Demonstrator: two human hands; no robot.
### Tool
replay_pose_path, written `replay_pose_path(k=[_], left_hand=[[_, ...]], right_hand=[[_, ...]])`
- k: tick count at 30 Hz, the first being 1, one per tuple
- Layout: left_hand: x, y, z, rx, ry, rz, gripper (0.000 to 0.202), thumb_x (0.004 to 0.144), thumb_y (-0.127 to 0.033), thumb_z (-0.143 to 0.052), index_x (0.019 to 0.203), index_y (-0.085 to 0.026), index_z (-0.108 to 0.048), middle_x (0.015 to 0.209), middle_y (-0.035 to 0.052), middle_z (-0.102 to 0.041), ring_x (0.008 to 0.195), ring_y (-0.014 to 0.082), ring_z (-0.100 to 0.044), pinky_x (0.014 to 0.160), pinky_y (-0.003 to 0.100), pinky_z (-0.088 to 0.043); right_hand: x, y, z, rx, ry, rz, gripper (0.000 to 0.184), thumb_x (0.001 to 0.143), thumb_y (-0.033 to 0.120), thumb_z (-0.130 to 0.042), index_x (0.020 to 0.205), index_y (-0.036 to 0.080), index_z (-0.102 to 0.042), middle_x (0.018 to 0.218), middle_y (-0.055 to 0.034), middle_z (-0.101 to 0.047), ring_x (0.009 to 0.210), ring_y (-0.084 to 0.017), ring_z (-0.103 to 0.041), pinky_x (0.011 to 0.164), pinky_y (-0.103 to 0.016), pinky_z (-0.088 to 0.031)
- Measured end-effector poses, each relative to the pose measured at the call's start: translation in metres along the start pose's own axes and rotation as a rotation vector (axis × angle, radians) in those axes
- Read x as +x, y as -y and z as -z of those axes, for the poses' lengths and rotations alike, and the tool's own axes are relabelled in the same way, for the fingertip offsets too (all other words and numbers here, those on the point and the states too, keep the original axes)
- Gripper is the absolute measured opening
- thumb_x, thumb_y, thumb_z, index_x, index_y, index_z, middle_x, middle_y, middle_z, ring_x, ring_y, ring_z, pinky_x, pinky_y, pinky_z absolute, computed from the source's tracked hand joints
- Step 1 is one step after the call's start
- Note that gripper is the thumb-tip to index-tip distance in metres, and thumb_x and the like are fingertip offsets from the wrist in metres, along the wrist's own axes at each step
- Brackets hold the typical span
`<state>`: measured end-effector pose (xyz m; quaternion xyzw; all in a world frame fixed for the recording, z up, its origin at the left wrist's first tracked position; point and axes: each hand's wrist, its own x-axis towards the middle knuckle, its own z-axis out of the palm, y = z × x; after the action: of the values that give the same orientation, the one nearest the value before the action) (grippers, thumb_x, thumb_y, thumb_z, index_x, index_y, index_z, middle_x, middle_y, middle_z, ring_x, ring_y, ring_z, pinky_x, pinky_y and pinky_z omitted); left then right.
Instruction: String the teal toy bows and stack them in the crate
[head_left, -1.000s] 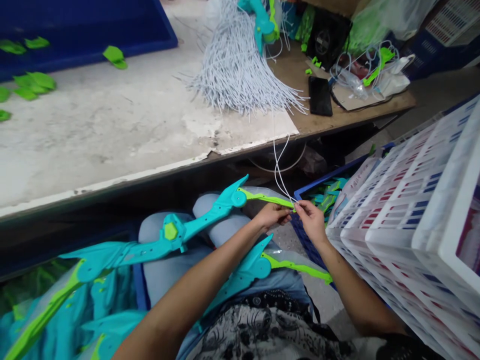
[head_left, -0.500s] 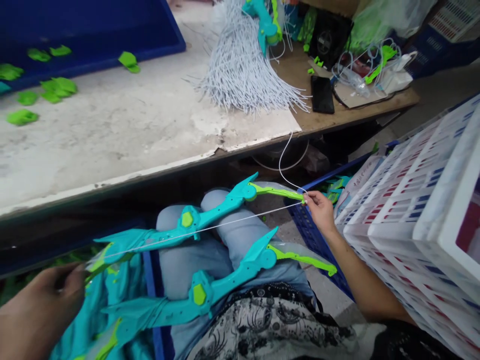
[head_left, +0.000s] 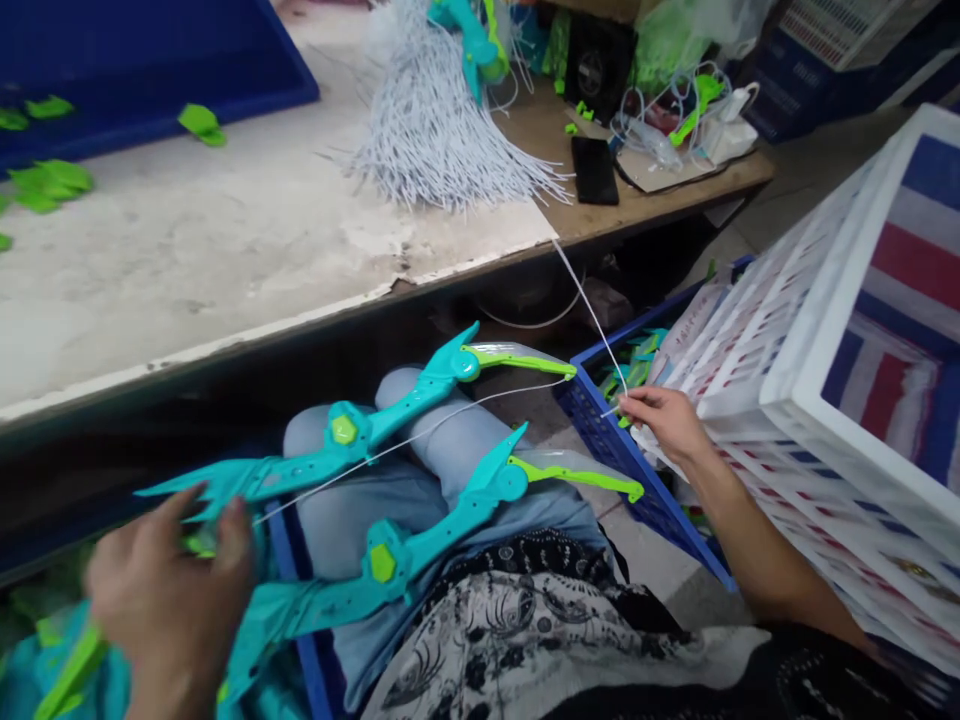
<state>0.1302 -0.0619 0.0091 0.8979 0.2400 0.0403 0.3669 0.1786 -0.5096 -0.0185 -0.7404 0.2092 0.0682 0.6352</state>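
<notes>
Lower left, the blurred left hand has parted fingers, gripping nothing visible. Mid-frame, two turquoise-and-lime plastic bows lie, apparently for support, across the denim-covered lap; one white string spans the farther. Right of centre, the right hand pinches one thin white cord, seemingly keeping it straight.

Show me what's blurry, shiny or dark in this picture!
Head view: the left hand is blurrier than the right hand; head view: pale glints on clear plastic on the farther bow; head view: deep shadow under the table.
</notes>
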Motion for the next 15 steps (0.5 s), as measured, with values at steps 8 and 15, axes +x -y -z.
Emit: replay_pose_path(k=[8, 15], left_hand=[[-0.112, -0.111, -0.140, -0.408, 1.369, 0.144, 0.029, 0.076, -0.036, -0.065, 0.096, -0.016, -0.071, 0.091, 0.0079, -0.072, 0.072, 0.0169, -0.064, 0.068, 0.029, -0.054], [-0.131, -0.119, -0.202, -0.626, 1.488, 0.616, 0.029, 0.076, -0.013, -0.066, 0.104, -0.007, -0.063, 0.086, 0.0103, -0.066, 0.076, 0.0178, -0.065, 0.062, 0.029, -0.056]], right_hand=[[-0.109, -0.016, 0.040, -0.200, 0.013, -0.046, 0.037, 0.068, 0.054, -0.071, 0.067, 0.017, -0.066, 0.059, -0.0013, -0.064, 0.053, -0.012, -0.053, 0.051, -0.023, -0.042], [-0.126, -0.049, 0.025, -0.372, -0.172, 0.168, 0.030, 0.078, 0.046, -0.062, 0.072, 0.017, -0.067, 0.065, -0.0029, -0.068, 0.057, -0.014, -0.057, 0.057, -0.025, -0.045]])
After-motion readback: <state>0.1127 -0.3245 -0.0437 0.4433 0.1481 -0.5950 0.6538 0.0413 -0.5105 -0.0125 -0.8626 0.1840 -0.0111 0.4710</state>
